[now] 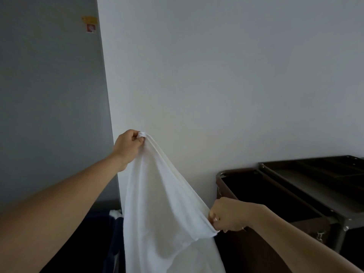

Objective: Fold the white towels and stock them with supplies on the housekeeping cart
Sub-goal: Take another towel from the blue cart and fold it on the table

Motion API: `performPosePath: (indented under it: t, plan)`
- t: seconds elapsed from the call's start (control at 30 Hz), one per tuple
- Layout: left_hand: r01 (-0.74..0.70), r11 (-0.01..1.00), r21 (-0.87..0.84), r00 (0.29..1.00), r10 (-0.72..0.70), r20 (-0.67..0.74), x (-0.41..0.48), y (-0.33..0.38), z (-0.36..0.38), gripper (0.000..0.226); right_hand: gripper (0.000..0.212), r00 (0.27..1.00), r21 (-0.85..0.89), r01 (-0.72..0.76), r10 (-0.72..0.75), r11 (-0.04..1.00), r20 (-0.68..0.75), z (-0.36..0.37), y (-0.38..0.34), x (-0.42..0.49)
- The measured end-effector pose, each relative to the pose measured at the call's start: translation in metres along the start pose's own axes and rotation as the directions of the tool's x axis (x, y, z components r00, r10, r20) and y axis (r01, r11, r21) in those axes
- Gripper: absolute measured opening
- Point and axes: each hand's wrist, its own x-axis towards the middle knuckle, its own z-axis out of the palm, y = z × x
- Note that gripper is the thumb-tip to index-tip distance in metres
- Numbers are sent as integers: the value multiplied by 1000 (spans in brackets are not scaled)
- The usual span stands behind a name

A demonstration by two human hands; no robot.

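A white towel (163, 209) hangs in the air in front of me, stretched along its top edge between both hands. My left hand (127, 146) is raised high and pinches one bunched corner of it. My right hand (226, 216) is lower and to the right, gripping the towel's edge at another corner. The rest of the cloth drapes down out of the bottom of the view. The housekeeping cart (315, 186) stands at the right, dark brown with a metal frame; its top tray holds divided compartments.
A white wall (216, 75) fills the view ahead, with a grey wall at the left bearing a small red-and-yellow sticker (90, 23). A dark blue bin or bag (116, 229) with white cloth in it sits low behind the towel.
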Motion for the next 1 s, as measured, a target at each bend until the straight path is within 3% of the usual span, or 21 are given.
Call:
performPosePath:
  t: [0.07,0.17,0.37,0.53,0.57,0.63,0.7,0.73,0.87,0.9,0.93,1.0]
  plan:
    - [23,1000,-2,999,-23,-29,3,-5,-5,4,23,995,-90,-22,13,996,-97,2,4,-1]
    - [49,998,25,995,-46,-85,8,-15,-19,12,21,946,-51,4,-20,999,-323,4,10,-5]
    - [44,998,46,994,-40,-98,9,-23,-28,8,27,731,57,286,-179,957,-659,3,15,-10]
    - [44,999,-13,997,-45,-61,10,-16,-33,8,36,582,316,375,44,872,-812,-10,12,-10]
    - [54,998,-40,998,-55,-43,11,-14,-35,8,41,583,376,373,100,848,-806,-16,14,-10]
    - [72,994,-80,997,-74,-20,14,-9,-40,8,50,655,441,314,144,841,-742,-33,18,-12]
    - [55,994,-92,998,-56,-16,22,3,-46,8,45,697,406,231,141,884,-703,-60,22,-12]
    - [31,994,-102,999,-34,-25,29,12,-51,8,44,661,377,210,154,902,-735,-78,23,-11]
    - [-110,975,-192,988,87,-128,66,59,-68,3,46,279,247,122,206,961,-938,-163,18,-9]
    - [-143,975,-172,979,114,-171,71,67,-70,3,44,237,254,103,225,962,-945,-178,16,-7]
    - [-171,979,-108,967,146,-207,74,71,-71,4,41,254,281,58,258,958,-932,-188,16,-4]
    - [-192,978,79,960,203,-193,75,67,-73,7,31,410,346,-62,340,936,-847,-192,14,2]
